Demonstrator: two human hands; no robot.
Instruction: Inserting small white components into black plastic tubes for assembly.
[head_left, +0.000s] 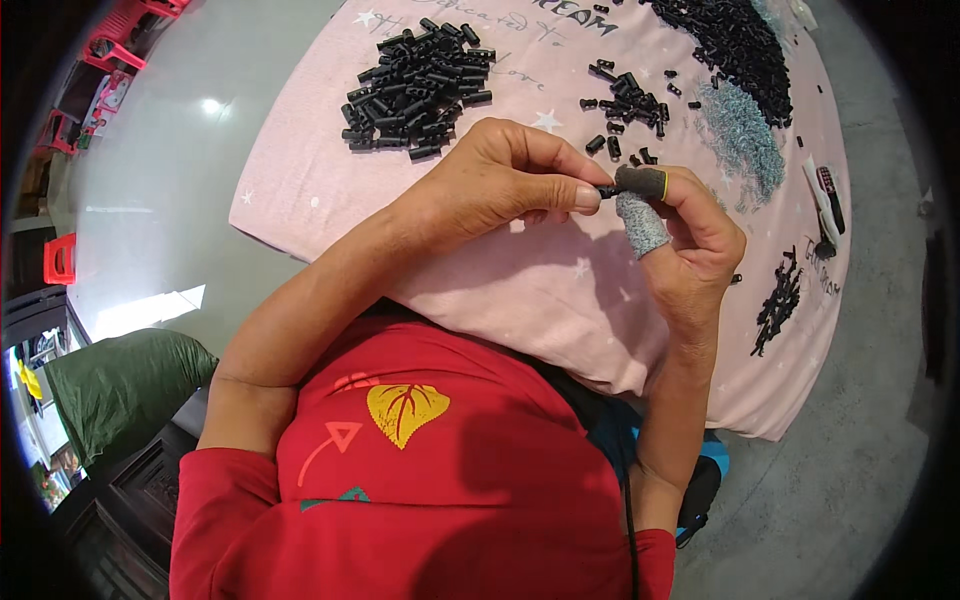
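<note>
Part (pixel 607 191), small and black, sits between the two hands, held just above the near half of the table (pixel 560 270). The left hand (pixel 490 185) comes in from nine o'clock, its grip clamped on the part between thumb and forefinger. The right hand (pixel 705 250) comes in from four o'clock; its grip is closed on the part's other end, with a black sleeve (pixel 645 182) on the forefinger and a grey sleeve (pixel 643 226) on the thumb.

Close by at twelve o'clock lies a loose cluster (pixel 630 98) of short black pieces. At ten o'clock is a larger pile (pixel 420 90) of black tubes. Silvery bits (pixel 745 145) spread at two o'clock, touching a dense black heap (pixel 735 50) at one. A black bunch (pixel 778 302) of thin pieces rests at four o'clock, and a slim black device (pixel 831 200) lies at three, near the table's edge.

Pink cloth (pixel 300 175) printed with stars and lettering covers the table. Below, at six to seven o'clock, is the person's red shirt (pixel 400 500). Farther out, a dark green bag (pixel 125 390) stands at eight o'clock, and red chairs (pixel 112 45) stand near ten.
</note>
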